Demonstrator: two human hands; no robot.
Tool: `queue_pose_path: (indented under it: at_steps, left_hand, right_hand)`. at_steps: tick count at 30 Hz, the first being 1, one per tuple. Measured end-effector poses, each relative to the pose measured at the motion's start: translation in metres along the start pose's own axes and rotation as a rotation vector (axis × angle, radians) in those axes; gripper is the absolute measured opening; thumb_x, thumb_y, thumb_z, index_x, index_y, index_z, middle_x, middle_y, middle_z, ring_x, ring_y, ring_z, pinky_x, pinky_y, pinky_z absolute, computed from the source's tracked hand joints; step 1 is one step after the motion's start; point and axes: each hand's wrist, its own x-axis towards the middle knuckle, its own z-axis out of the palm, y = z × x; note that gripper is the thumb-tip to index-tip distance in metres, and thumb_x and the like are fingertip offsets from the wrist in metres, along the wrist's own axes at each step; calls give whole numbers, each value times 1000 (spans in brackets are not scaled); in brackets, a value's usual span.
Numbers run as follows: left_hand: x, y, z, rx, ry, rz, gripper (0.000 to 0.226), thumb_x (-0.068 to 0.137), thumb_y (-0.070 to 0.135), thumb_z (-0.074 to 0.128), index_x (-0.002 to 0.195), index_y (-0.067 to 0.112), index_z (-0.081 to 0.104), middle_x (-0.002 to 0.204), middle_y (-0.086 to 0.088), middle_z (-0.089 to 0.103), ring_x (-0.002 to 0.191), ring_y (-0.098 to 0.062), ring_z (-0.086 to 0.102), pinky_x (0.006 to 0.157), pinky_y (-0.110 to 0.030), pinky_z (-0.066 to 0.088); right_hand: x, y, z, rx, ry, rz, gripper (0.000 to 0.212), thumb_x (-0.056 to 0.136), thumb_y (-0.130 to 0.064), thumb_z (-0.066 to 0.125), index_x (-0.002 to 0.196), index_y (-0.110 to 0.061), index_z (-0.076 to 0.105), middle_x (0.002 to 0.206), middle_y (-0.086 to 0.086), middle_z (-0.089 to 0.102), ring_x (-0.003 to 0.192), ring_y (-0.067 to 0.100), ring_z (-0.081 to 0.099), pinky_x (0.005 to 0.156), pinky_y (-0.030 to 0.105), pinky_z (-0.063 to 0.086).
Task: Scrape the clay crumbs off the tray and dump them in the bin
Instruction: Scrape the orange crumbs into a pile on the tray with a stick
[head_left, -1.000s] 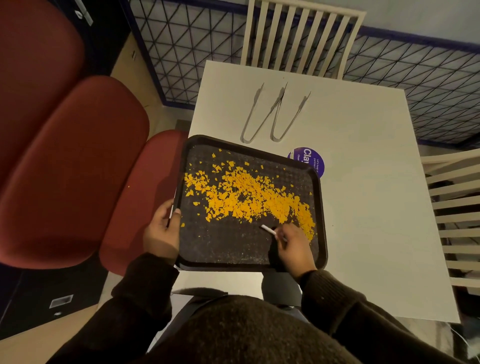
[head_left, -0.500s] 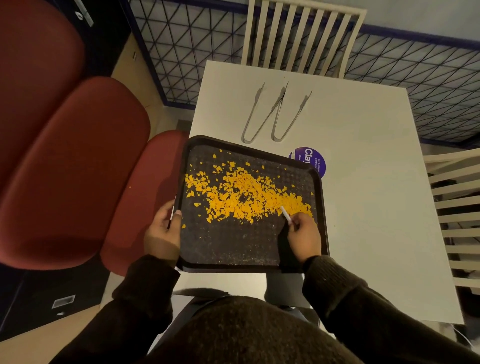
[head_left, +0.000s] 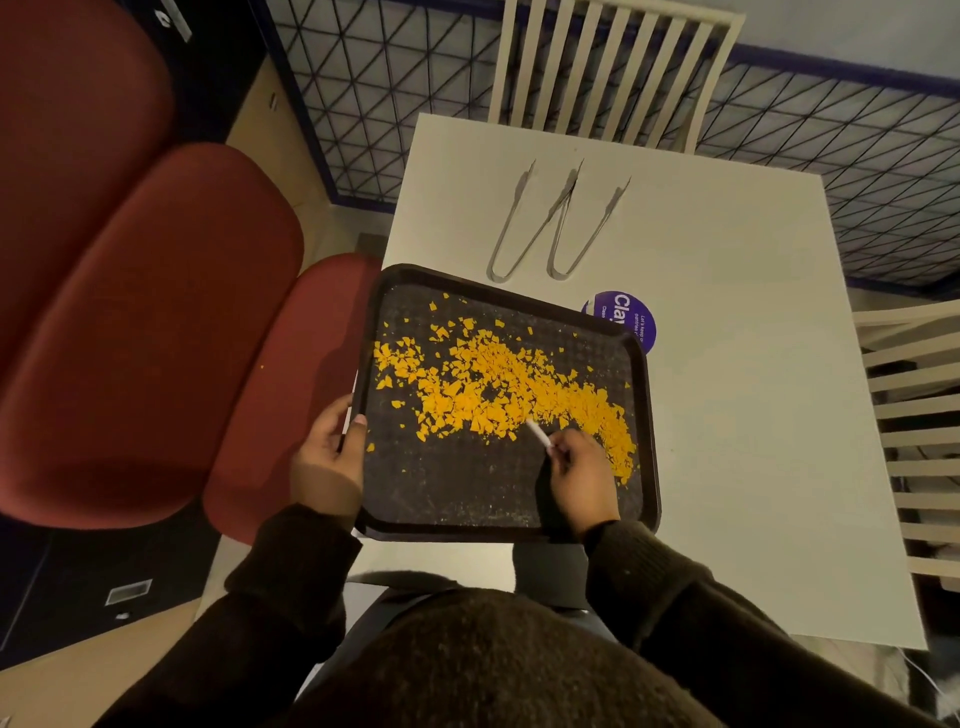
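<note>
Most clay crumbs (head_left: 498, 395) lie banded across the black tray (head_left: 457, 488) overhanging the desk (head_left: 727, 364). The left hand (head_left: 327, 462) grips its rim and the right hand (head_left: 579, 475) pinches a white scraper (head_left: 537, 432). Dumping is not yet done, and no bin is visible.

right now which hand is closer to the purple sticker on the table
Right. The right hand, pinching a white scraper, is over the right part of the tray, near the purple sticker. The left hand grips its left rim, farther off.
</note>
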Motion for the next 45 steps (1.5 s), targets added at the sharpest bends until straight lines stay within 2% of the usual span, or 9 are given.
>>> queue_pose_path:
  at_steps: [8, 10, 13, 16, 23, 29, 33, 39, 45]
  left_hand:
    - [3, -1, 1, 8, 24, 27, 42, 91, 17, 54, 91, 58, 60, 66, 21, 69, 64, -6, 62, 72, -33, 49]
    - [4, -1, 2, -3, 34, 32, 41, 91, 15, 55, 90, 55, 61, 66, 21, 68, 67, -14, 61, 71, -31, 48]
    - [6, 0, 3, -2, 29, 32, 41, 90, 16, 55, 91, 56, 61, 70, 27, 68, 65, 2, 61, 72, -27, 48]
    - [4, 1, 3, -3, 23, 20, 31, 91, 16, 55, 97, 46, 63, 62, 24, 66, 56, 8, 57, 65, -16, 46]
    - [3, -3, 0, 5, 17, 13, 32, 84, 30, 55, 91, 61, 59, 75, 29, 68, 68, 6, 62, 78, -31, 49]
    - [5, -3, 3, 42, 44, 27, 29, 91, 17, 56, 97, 45, 59, 69, 28, 67, 64, 10, 60, 69, -11, 46]
    - [6, -4, 4, 18, 46, 17, 24, 90, 19, 56, 108, 34, 60, 79, -1, 66, 71, -12, 60, 78, -27, 46]
    - [5, -1, 3, 15, 45, 28, 38, 80, 24, 43, 113, 22, 63, 90, 24, 65, 80, 19, 57, 76, -3, 40]
    - [2, 1, 2, 54, 81, 1, 48, 76, 35, 39, 114, 22, 64, 82, 23, 62, 71, 6, 55, 80, -25, 43]
  right_hand:
    - [8, -6, -12, 64, 76, 158, 12, 88, -7, 55, 81, -16, 54, 82, 4, 56, 70, 16, 49, 56, 20, 33]
    - [0, -8, -11, 93, 64, 97, 16, 87, -7, 55, 78, -20, 51, 82, 2, 55, 69, 9, 47, 56, 17, 31]
    - [-11, -10, -7, 30, -44, -97, 31, 84, -8, 55, 70, -31, 41, 82, -1, 54, 74, 11, 47, 61, 22, 34]
    - [-15, -9, 0, -74, -101, -175, 17, 85, -11, 56, 79, -26, 49, 80, -6, 48, 78, 14, 46, 64, 24, 34]
    - [11, -8, -1, 55, 5, 108, 8, 88, -7, 55, 88, -13, 60, 87, 2, 58, 77, 15, 53, 62, 16, 36]
    - [11, -16, -12, 114, 61, 169, 5, 88, -8, 56, 91, -10, 59, 83, 1, 58, 70, 10, 52, 56, 15, 33]
    - [-14, -38, -7, 168, -67, 16, 8, 86, -10, 57, 85, -18, 56, 85, -2, 57, 75, 9, 53, 63, 18, 37]
    - [-42, -88, 8, 50, -356, -516, 13, 88, -11, 56, 98, -11, 65, 92, 2, 59, 86, 10, 49, 74, 13, 37]
    - [-42, -112, 24, 7, -396, -659, 19, 90, -13, 56, 102, -7, 69, 97, 11, 63, 94, 23, 56, 82, 34, 47]
